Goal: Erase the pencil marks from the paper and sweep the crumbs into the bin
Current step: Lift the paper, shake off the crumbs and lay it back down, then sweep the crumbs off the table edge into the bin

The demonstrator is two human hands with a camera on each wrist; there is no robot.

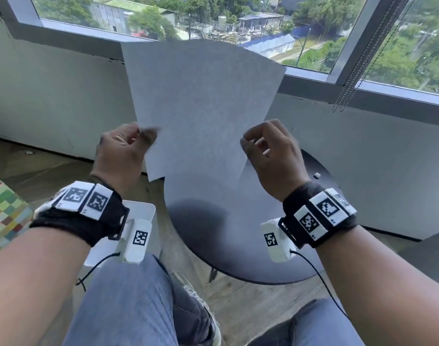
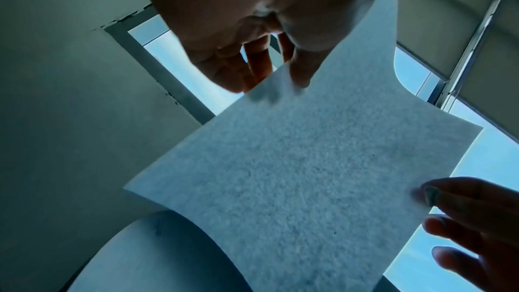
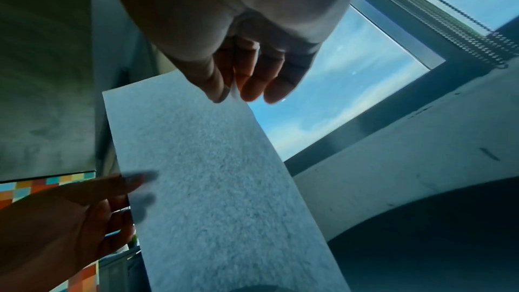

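— 2 hands on 1 sheet, yes? Start at the left of the paper (image 1: 203, 108).

— Left of the paper, the left hand (image 1: 121, 151) pinches its left edge, thumb in front, fingers (image 2: 258, 61) curled behind. Below that hand, a white bin (image 1: 148, 211) stands on the floor beside the person's knee.

— And the paper itself?

— Held up in the air above the round dark table (image 1: 238, 240), tilted toward the window (image 1: 363, 33), its top edge bowed. I see no pencil marks; the sheet looks grainy.

— Right of the paper?

— The right hand (image 1: 271, 156) pinches its right edge between thumb and fingers (image 3: 252, 88). Further right, 1 small white piece, perhaps the eraser (image 1: 317, 175), lies on the table near its rim.
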